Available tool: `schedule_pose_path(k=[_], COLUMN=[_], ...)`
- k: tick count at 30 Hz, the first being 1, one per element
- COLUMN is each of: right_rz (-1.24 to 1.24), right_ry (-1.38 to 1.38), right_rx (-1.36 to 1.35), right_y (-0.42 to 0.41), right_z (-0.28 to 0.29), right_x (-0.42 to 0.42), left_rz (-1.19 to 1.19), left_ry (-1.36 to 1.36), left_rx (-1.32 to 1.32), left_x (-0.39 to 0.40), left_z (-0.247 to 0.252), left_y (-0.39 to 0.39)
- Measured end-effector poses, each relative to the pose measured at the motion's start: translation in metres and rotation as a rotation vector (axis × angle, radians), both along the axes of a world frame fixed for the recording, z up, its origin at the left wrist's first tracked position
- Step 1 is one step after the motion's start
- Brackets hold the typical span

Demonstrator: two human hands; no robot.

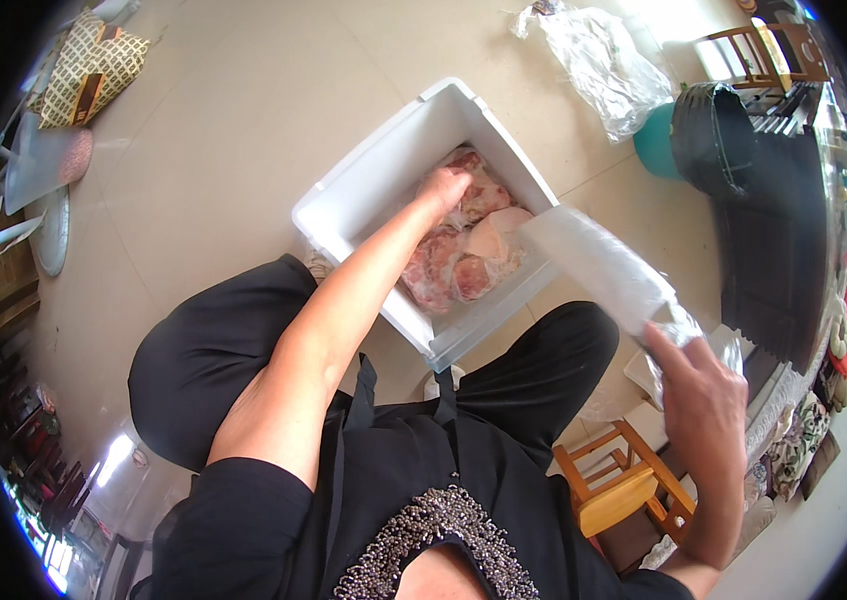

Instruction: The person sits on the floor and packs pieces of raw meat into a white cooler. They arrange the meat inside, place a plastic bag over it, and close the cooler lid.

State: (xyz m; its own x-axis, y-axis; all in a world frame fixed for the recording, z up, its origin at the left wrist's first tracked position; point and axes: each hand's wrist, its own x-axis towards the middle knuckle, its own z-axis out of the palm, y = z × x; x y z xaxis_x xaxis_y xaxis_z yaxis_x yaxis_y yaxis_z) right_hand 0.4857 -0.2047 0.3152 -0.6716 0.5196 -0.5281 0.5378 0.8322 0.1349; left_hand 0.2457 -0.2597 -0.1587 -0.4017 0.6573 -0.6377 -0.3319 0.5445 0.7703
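A white plastic box (pixel 386 161) stands on the floor between the person's knees. Several pieces of raw meat (pixel 435 262) in clear plastic lie inside it, along with a pale round piece (pixel 500 232). My left hand (pixel 444 193) reaches into the box, closed on a bagged piece of meat (pixel 487 196); its fingertips are partly hidden. Outside the box at the right, my right hand (pixel 697 382) grips a translucent plastic bag or sheet (pixel 603 262). That plastic is blurred, and its far end overlaps the box's right rim.
Crumpled clear plastic (pixel 603 67) lies on the tiled floor near a teal bucket (pixel 656 142) and a black container (pixel 708 139). A wooden stool (pixel 622 491) is close below my right forearm. At the upper left are a patterned bag (pixel 90 71) and a pink-filled clear container (pixel 72 157).
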Motion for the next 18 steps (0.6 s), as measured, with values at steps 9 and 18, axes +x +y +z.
schedule_pose_path(k=[9,18], right_rz=[-0.679,-0.794], right_ry=[0.524,0.547], right_rx=[0.229,0.32], right_y=[0.07,0.01], right_z=[-0.191,-0.414], right_x=[0.156,0.18], left_rz=[-0.671,-0.634], left_ry=[0.887,1.318], left_rx=[0.19,0.243], left_x=[0.056,0.097], left_z=[0.074,0.075], left_y=[0.01,0.033])
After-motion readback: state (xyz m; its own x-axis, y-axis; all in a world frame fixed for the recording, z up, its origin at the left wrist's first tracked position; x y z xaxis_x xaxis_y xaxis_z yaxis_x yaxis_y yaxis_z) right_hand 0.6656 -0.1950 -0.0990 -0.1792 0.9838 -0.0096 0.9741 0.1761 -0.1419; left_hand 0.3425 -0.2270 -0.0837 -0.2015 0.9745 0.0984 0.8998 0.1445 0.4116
